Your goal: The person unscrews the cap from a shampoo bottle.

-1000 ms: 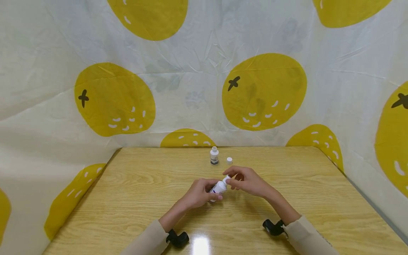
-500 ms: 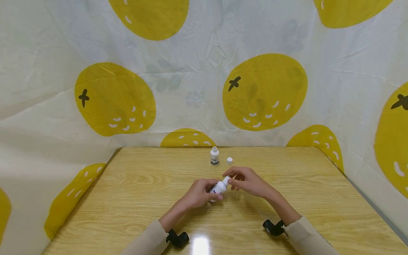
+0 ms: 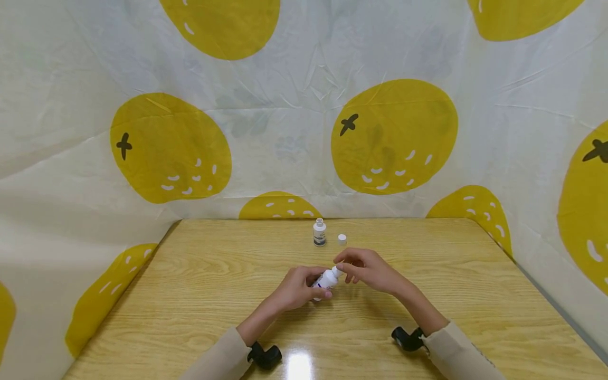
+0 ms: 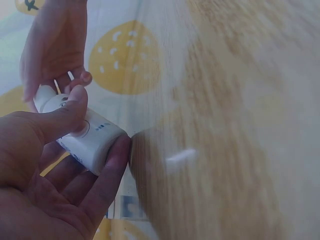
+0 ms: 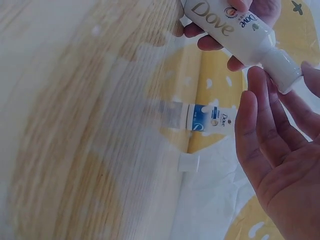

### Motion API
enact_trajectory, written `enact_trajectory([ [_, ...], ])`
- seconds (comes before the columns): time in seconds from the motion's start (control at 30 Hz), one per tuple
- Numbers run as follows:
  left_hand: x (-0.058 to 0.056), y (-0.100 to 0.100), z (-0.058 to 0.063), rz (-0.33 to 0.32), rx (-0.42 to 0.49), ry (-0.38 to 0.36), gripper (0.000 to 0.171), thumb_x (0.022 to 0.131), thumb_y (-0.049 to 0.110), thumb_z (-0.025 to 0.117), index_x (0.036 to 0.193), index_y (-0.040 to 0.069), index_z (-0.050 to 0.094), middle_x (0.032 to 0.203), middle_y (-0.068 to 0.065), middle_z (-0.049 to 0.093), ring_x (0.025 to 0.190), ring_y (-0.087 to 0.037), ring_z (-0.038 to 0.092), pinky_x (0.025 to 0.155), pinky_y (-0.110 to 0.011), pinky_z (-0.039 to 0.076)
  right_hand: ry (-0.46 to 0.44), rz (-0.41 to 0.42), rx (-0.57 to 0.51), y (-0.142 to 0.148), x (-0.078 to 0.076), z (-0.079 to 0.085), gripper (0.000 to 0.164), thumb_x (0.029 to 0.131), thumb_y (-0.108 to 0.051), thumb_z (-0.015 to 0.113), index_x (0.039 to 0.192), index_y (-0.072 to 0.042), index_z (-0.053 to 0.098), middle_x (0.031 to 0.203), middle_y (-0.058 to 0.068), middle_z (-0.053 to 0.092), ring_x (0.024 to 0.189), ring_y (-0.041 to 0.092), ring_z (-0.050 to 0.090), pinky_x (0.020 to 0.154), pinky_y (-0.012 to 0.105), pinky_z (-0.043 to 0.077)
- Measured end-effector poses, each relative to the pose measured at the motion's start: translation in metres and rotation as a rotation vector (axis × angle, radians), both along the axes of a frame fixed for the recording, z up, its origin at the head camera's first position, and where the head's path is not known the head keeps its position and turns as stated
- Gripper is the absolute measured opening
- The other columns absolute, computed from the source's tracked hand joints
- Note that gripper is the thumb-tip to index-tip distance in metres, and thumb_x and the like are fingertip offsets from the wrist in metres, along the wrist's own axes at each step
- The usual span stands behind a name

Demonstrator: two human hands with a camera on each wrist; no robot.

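Note:
My left hand (image 3: pixel 295 289) grips a white Dove bottle (image 3: pixel 325 281) around its body, thumb across the front. The bottle is tilted, its top leaning up and to the right. A white cap (image 5: pixel 283 70) sits at the bottle's top end. My right hand (image 3: pixel 370 270) has its thumb and fingertips around this cap; in the right wrist view the thumb is at the cap's end and the other fingers lie along its side. In the left wrist view the bottle's base (image 4: pixel 107 152) rests against the left fingers, and the right fingers partly hide the cap.
A second Dove bottle (image 3: pixel 320 234) stands upright and uncapped at the back of the wooden table (image 3: pixel 228 264). Just right of it lies a loose white cap (image 3: pixel 342 239). Behind them hangs a white cloth (image 3: pixel 280 137) printed with yellow fruit.
The right fingertips have shifted slightly around the cap, which is more covered by them now than half a second ago. The left hand and bottle have stayed in place.

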State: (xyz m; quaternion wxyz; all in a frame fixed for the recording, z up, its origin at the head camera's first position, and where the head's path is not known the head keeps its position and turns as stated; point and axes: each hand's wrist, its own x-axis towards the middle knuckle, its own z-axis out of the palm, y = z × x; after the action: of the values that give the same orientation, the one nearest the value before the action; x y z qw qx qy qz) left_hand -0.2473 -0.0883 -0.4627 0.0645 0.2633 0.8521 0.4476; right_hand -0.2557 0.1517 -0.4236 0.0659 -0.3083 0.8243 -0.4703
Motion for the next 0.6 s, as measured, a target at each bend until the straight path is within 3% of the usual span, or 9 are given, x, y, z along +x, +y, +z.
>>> enact_trajectory([
  [0.6, 0.0, -0.0002, 0.0005, -0.006, 0.017, -0.032, 0.033, 0.089, 0.019, 0.082, 0.122, 0.02, 0.075, 0.1, -0.001, 0.075, 0.078, -0.007, 0.066, 0.059, -0.025, 0.057, 0.012, -0.015, 0.007, 0.0032, -0.0008, 0.0005, 0.026, 0.098, -0.014, 0.07, 0.119, 0.0, 0.07, 0.11, 0.018, 0.073, 0.081, 0.036, 0.071, 0.071, 0.042, 0.061],
])
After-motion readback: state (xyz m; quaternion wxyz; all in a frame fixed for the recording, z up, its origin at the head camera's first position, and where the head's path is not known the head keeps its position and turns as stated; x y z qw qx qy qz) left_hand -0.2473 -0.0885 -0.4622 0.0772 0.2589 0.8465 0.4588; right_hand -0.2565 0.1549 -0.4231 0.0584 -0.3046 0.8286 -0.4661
